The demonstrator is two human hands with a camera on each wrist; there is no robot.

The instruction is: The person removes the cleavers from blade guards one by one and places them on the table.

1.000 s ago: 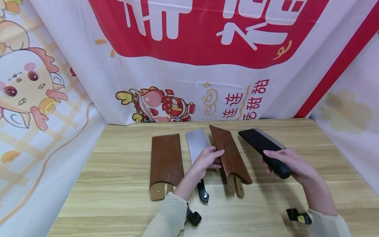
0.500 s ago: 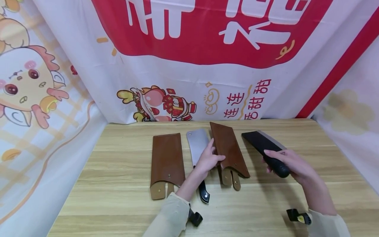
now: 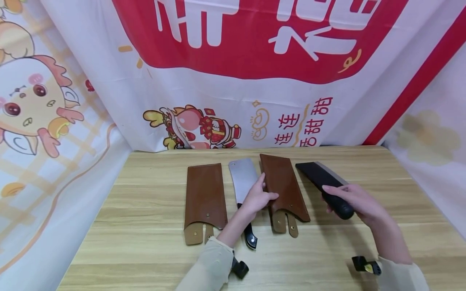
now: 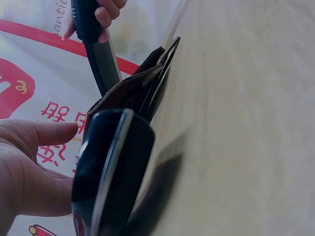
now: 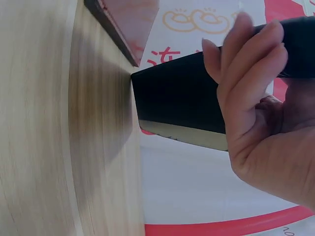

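In the head view, my left hand (image 3: 256, 199) holds the left edge of a brown leather knife sheath (image 3: 282, 178), thumb on its top face. Its flared mouth (image 4: 123, 91), with two tan straps, faces the near side. My right hand (image 3: 358, 198) grips the black handle of a cleaver (image 3: 320, 176) with a black blade and a pale cutting edge. That blade slants up and left, beside the sheath; in the right wrist view its tip (image 5: 140, 88) is close to the table. Left of the held sheath lies a silver cleaver (image 3: 242, 176), partly under my left forearm.
A second brown sheath (image 3: 205, 194) lies flat at the left, straps toward the near side. The silver cleaver's black handle (image 4: 110, 172) fills the front of the left wrist view. A printed cloth (image 3: 233, 97) hangs along the table's back edge.
The sheath in my left hand has shifted, its mouth end moving away and then slightly back, and it now lies flatter. My left fingers slid along its edge. The right hand's cleaver barely moved.
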